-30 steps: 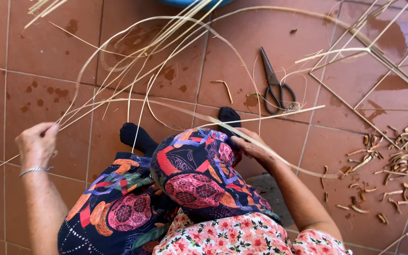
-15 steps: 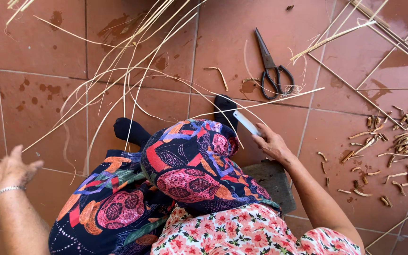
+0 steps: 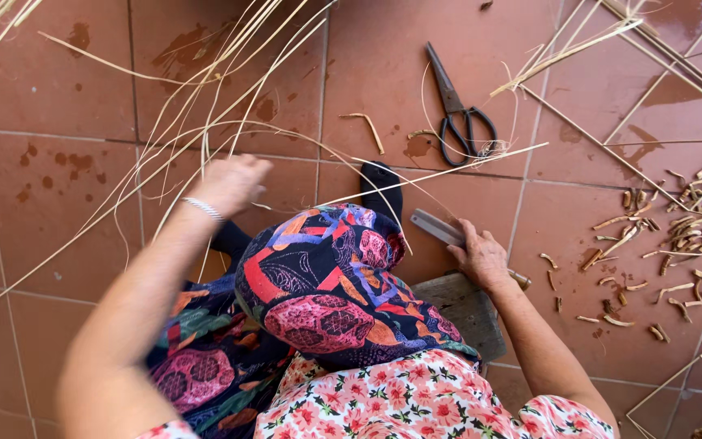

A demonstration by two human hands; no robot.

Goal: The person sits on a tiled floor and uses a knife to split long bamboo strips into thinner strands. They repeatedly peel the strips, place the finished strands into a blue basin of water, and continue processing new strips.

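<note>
My left hand (image 3: 233, 183), with a thin bracelet on the wrist, reaches forward into a fan of long pale reed strands (image 3: 229, 89) that spread over the tiled floor. It is blurred, so I cannot see whether its fingers close on a strand. My right hand (image 3: 481, 256) rests low by my knee, shut on a knife (image 3: 436, 228) whose flat grey blade points up and left. My raised knee in a patterned skirt (image 3: 327, 276) sits between the hands, with a black-socked foot (image 3: 382, 185) just beyond it.
Black-handled scissors (image 3: 461, 122) lie on the tiles ahead. Several short cut reed bits (image 3: 676, 236) litter the floor at right. Long straight canes (image 3: 660, 57) cross the top right. A low grey stool (image 3: 465, 305) shows under my right side.
My left hand swung from far left and low up to the strands in front of my knee. My right hand with the knife drew back slightly toward the stool.
</note>
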